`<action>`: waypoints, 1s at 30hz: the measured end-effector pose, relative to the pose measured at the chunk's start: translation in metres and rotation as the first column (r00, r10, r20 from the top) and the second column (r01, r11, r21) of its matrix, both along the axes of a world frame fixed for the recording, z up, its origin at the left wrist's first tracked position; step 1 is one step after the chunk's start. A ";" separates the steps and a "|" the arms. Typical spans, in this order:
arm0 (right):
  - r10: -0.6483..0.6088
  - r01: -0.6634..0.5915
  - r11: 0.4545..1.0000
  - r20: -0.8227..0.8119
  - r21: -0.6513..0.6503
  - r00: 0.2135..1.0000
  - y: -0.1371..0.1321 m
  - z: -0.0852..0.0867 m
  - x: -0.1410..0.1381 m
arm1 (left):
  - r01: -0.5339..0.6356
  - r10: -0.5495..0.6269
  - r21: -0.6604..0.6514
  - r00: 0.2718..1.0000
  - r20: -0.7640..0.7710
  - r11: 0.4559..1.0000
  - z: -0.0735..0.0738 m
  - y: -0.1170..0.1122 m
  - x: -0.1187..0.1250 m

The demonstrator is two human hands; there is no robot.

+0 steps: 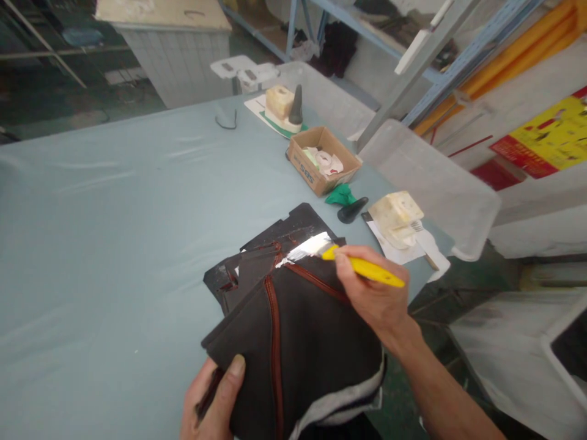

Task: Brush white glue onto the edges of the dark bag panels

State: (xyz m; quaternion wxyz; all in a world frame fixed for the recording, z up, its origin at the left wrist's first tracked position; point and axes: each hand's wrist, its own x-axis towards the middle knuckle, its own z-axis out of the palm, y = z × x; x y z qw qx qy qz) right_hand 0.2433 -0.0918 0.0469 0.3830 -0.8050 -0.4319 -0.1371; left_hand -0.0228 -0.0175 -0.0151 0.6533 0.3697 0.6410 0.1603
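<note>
My right hand (378, 293) is closed around the handle of a yellow-handled tool (367, 269). Its flat, shiny silvery-white head lies against the upper part of a dark sewn piece (321, 330), near where two reddish-brown seam strips meet. I cannot tell whether the head is bristle or blade. My left hand (217, 394) grips the lower left edge of the sewn piece, thumb on top, other fingers mostly hidden beneath. A pale lining shows along the piece's bottom edge. Under its far end lie dark flat pieces (302, 220) with glossy patches on the table.
A light blue-grey table (114, 244) spreads left. Behind the work are a cardboard box (302, 168) holding tape rolls, a green scrap (340, 194), a black cone (353, 209) and yellowish blocks (395, 211) on boards. Clear plastic bins (440, 189) line the right edge.
</note>
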 end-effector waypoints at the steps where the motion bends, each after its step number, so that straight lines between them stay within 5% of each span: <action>1: -0.076 0.076 0.997 0.025 -0.007 0.997 -0.005 0.000 0.008 | -0.017 0.017 -0.016 1.000 0.025 1.000 0.001 0.000 0.003; 5: -0.166 0.166 0.986 0.058 0.004 0.984 -0.015 0.014 0.011 | -0.105 0.106 -0.034 0.994 0.037 0.994 0.002 0.001 0.011; 8: 0.038 -0.037 0.999 -0.007 0.036 0.999 -0.007 0.019 -0.021 | -0.109 0.117 -0.081 0.988 0.105 0.991 0.001 0.005 0.013; 12: 0.273 -0.270 0.961 -0.074 0.055 0.959 0.009 0.005 -0.050 | -0.085 0.109 -0.122 0.973 0.203 0.989 0.001 0.007 0.012; 26: 0.135 -0.130 0.989 -0.076 0.066 0.988 0.010 -0.007 -0.059 | 0.001 0.021 -0.075 0.953 0.303 0.997 0.006 0.004 0.012; 30: 0.166 -0.147 0.985 -0.257 0.090 0.952 0.012 -0.012 -0.066 | -0.005 0.021 -0.057 0.955 0.295 0.998 0.012 0.002 0.016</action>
